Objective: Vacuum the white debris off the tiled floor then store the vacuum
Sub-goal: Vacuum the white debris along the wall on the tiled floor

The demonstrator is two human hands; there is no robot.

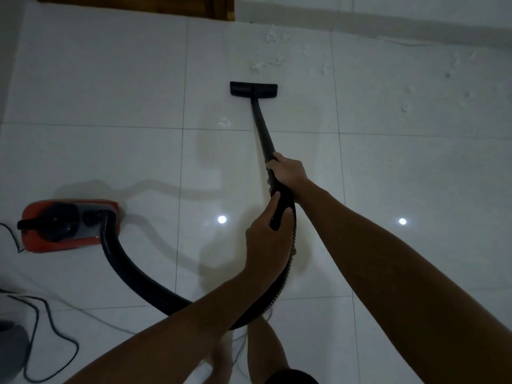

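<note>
the tiled floor (pixel 110 79) is glossy and smooth, mirroring two ceiling lights. the wand (pixel 261 128) and floor nozzle (pixel 253 89) look like matt black plastic. the hose (pixel 130 273) is black ribbed plastic with a faint sheen. at 9 o'clock, the vacuum body (pixel 69 242) is shiny red plastic. at 12 o'clock, a door frame (pixel 133 4) looks wooden. the white debris (pixel 266 65) at 1 o'clock looks fluffy.
</note>
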